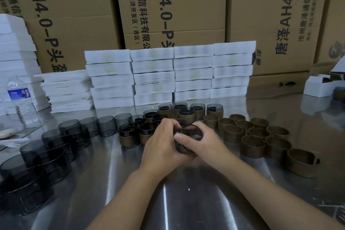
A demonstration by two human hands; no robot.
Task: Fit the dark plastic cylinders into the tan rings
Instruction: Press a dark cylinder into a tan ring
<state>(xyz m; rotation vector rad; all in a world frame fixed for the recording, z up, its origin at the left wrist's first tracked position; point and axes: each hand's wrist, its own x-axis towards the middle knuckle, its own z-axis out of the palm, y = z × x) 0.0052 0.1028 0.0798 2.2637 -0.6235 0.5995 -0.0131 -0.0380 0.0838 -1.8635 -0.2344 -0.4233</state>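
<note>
One dark plastic cylinder [192,131] at centre, smoky and see-through, open mouth tilted toward the camera, clasped between both hands just above the tabletop [168,201]. Curled round its left side, the left hand [160,145], fingers bent over the far rim. Wrapped round its right side, the right hand [203,145], thumb lying across the near rim. Lower part of the cylinder hidden by fingers; impossible to tell whether a tan ring already sits around it.

Just left of the hands, fitted pairs [128,137]: dark cylinders upright in tan rings, upper parts standing proud of the rings. Beyond the hands, a farther cluster [186,113] of the same.

To the right, loose tan rings [258,133] upright in rows, touching or nearly so, spreading toward the near right. To the left, bare dark cylinders [70,127] in a curving band from mid-tabletop down to the near left corner.

Along the far side, stacks of white foam trays [168,74], with printed cardboard cartons [168,5] rising behind. Far left, a clear water bottle [20,97] with a blue label, upright in front of another white stack. Far right, a small white box [317,87].
</note>
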